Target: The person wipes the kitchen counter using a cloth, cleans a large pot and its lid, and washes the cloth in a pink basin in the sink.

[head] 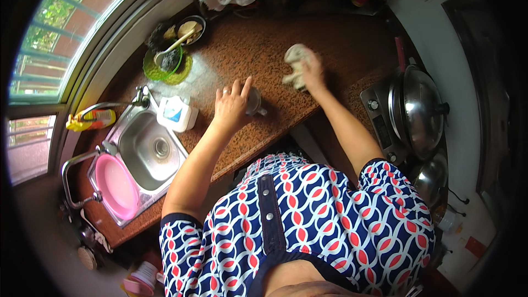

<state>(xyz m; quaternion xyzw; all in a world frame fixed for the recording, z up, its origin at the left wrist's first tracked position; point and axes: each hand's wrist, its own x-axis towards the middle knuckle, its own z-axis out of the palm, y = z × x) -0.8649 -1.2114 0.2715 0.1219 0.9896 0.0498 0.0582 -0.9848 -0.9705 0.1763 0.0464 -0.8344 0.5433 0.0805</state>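
Observation:
My right hand presses a crumpled pale cloth against the brown speckled countertop; both look slightly blurred. Closer to the sink, my left hand is beside a clear glass mug, its fingers stretched out and a ring on one of them. The palm and thumb of that hand are hidden, so whether it grips the mug or only touches it is unclear. Left of it stands a white plastic tub with a blue-and-white label.
At left, a steel sink holds a pink basin on its rim, beside a yellow bottle. Behind are a green bowl with a ladle and a dark bowl. A lidded pan rests on the cooktop at right.

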